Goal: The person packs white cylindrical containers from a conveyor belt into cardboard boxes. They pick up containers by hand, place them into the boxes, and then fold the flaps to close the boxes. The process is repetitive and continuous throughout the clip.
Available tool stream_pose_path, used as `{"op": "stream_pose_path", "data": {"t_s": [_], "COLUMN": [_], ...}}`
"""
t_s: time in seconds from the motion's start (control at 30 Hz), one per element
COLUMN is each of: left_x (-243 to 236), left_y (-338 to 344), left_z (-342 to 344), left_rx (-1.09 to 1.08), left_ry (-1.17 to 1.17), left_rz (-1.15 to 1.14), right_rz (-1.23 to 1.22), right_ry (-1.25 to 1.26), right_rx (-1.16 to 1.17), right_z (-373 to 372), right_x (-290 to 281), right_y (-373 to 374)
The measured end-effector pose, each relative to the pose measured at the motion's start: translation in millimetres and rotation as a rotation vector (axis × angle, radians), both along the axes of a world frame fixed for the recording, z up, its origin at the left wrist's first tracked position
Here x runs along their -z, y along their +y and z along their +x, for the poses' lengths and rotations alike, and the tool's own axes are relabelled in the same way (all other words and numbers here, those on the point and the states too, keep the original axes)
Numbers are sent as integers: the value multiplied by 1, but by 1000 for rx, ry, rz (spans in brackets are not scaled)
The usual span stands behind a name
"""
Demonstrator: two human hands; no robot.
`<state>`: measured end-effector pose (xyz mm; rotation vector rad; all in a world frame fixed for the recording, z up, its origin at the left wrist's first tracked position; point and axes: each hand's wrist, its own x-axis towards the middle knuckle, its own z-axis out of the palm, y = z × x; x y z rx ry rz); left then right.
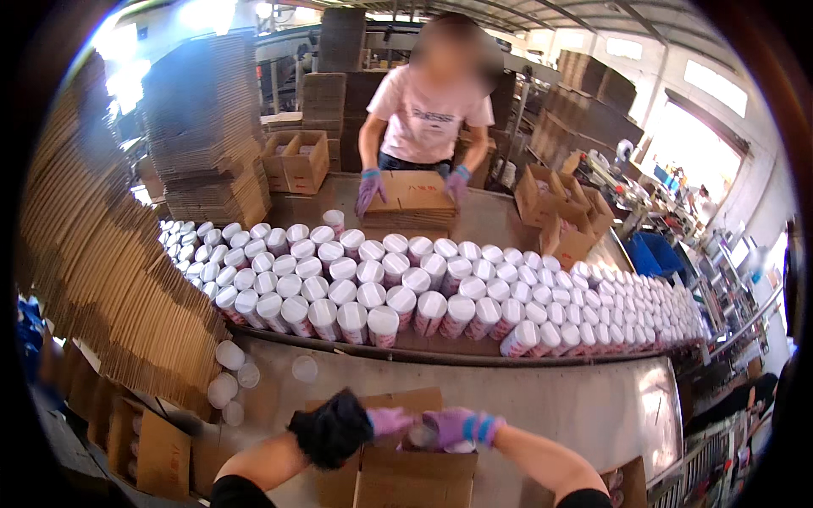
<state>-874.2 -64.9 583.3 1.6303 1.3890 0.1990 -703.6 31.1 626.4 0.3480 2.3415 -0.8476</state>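
Observation:
My right hand (pixel 456 426), in a purple glove with a blue band at the wrist, is closed around a can (pixel 421 436) with a greyish round end. My left hand (pixel 391 421), in a purple glove below a dark fuzzy cuff, reaches in from the left beside that can. Its fingers are too small and blurred to tell whether they grip it. Both hands are above an open cardboard box (pixel 415 481) at the table's near edge, its flaps spread. The inside of the box is mostly hidden.
Rows of white-lidded cans (pixel 370 296) line a conveyor beyond the metal table (pixel 542 398). Loose plastic lids (pixel 223 389) lie at left, beside tall cardboard stacks (pixel 110 254). Across the line, a person in purple gloves handles flat cartons (pixel 415 190). Another box (pixel 628 487) stands lower right.

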Motion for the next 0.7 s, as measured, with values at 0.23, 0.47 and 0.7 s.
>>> {"op": "stream_pose_path", "data": {"t_s": [0.23,0.47,0.7], "left_x": [19,-94,22], "left_y": [-24,-68,-193], "left_z": [19,14,50], "left_rx": [270,-746,-1270], "left_ry": [-64,-658,-858], "left_rz": [-64,421,-378], "right_rz": [-358,-270,-581], "right_ry": [178,384,315], "right_rx": [19,723,1085], "right_z": [40,86,111], "right_x": [43,5,83], "right_y": [-49,-6,-122]}}
